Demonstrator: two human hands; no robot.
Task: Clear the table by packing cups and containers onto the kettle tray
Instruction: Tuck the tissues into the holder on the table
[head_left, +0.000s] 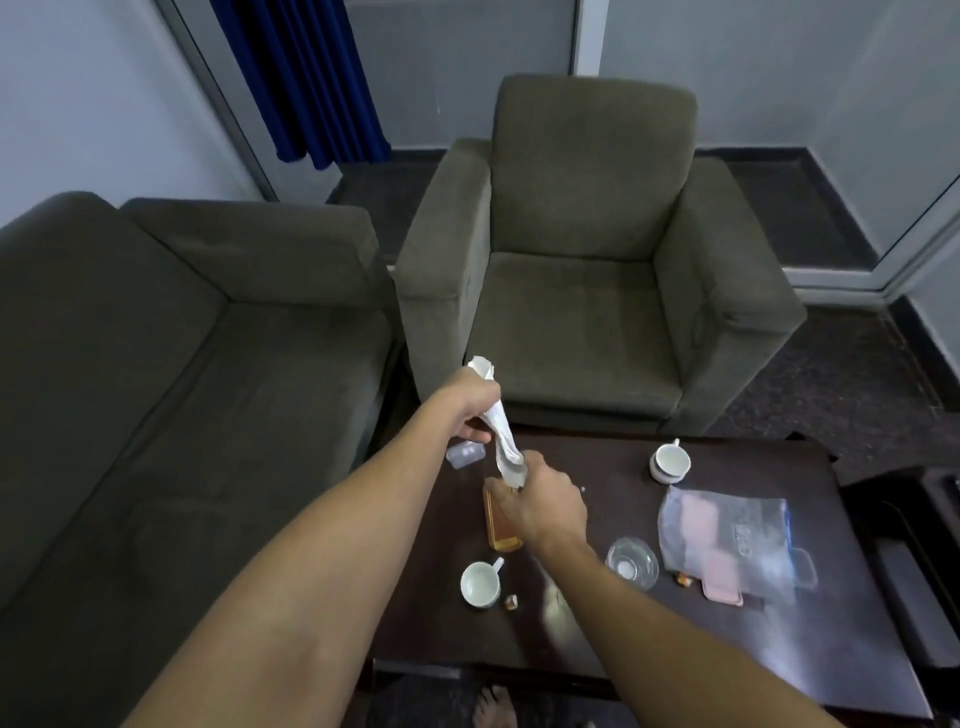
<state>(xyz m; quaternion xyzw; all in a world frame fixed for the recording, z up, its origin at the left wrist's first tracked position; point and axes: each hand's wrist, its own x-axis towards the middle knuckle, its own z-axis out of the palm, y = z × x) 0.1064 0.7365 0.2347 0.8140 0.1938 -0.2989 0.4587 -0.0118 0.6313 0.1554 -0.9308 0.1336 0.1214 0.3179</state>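
Two hands (470, 408) (545, 501), crumpled white wrapper (498, 431)

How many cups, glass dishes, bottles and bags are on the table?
White cups: 2, near cup, far cup
Glass dishes: 1, glass dish
Amber bottles: 1, bottle
Plastic bags: 1, bag
Total: 5

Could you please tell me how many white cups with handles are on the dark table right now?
2. One white cup sits near the table's front-left edge, below the hands; another white cup stands toward the far side. Others may be hidden behind the arms.
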